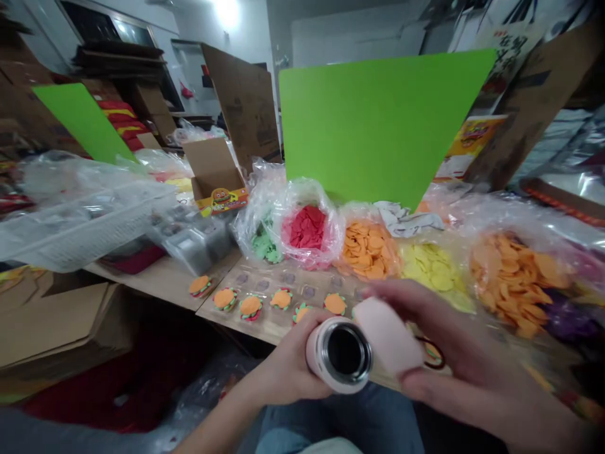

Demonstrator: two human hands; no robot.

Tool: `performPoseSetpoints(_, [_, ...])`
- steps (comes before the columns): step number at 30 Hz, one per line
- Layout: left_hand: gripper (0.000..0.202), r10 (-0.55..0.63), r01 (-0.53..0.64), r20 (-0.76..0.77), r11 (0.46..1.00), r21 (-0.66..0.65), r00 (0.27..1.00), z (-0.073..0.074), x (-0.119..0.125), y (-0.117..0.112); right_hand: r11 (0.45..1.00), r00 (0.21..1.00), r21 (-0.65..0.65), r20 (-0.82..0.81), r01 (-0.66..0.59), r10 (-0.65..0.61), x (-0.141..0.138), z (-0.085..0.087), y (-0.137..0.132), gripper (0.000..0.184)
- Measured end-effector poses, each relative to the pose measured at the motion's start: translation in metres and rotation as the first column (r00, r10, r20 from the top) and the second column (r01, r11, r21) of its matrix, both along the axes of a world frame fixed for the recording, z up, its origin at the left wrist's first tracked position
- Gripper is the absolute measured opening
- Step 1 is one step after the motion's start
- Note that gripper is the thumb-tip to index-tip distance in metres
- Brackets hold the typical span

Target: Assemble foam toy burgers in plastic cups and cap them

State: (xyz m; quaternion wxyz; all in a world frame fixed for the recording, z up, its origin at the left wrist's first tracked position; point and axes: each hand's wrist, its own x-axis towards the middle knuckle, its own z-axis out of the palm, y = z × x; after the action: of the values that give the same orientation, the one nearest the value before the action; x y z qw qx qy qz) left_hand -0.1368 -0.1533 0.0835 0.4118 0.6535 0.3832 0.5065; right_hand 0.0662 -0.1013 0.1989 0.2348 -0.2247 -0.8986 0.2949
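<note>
My left hand is wrapped round a pale pink flask whose steel mouth is uncovered and points at the camera. My right hand holds the pink lid just to the right of the flask's mouth, fingers curled round it. Both are above my lap, at the near edge of the table. Just beyond them lies a clear tray with several small burger-shaped foam toys in a row.
Plastic bags of foam pieces line the table: green, red, orange, yellow and more orange. A green board stands behind them. A white basket and a cardboard box sit to the left.
</note>
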Motion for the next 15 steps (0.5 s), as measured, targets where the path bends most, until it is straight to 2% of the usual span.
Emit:
performPoseSetpoints(2, [0.07,-0.044,0.046,0.027,0.996,-0.076,0.999,-0.007,-0.006,-0.001,0.983,0.99,0.155,0.119,-0.096,0.077,-0.013,0.011,0.004,0.062])
performPoseSetpoints(4, [0.078,-0.134,0.141,0.061,0.982,-0.128,0.989,-0.011,-0.012,0.0,0.955,0.97,0.233,0.199,-0.185,0.14,-0.023,0.018,0.006,0.06])
performPoseSetpoints(8, [0.091,-0.358,0.368,0.086,0.912,-0.182,0.93,-0.017,-0.022,0.01,0.879,0.844,0.134,0.378,-0.457,0.381,-0.038,0.027,0.008,0.053])
performPoseSetpoints(11, [0.083,-0.504,0.515,0.106,0.841,-0.167,0.857,-0.026,-0.024,0.016,0.863,0.795,0.068,0.432,-0.5,0.427,-0.047,0.027,0.012,0.05])
performPoseSetpoints(13, [0.08,-0.599,0.616,0.142,0.769,-0.173,0.788,-0.039,-0.024,0.019,0.858,0.779,0.046,0.445,-0.512,0.441,-0.052,0.025,0.015,0.05])
performPoseSetpoints(15, [0.081,-0.684,0.701,0.154,0.687,-0.192,0.713,-0.054,-0.024,0.02,0.822,0.73,0.004,0.462,-0.569,0.503,-0.057,0.021,0.016,0.047])
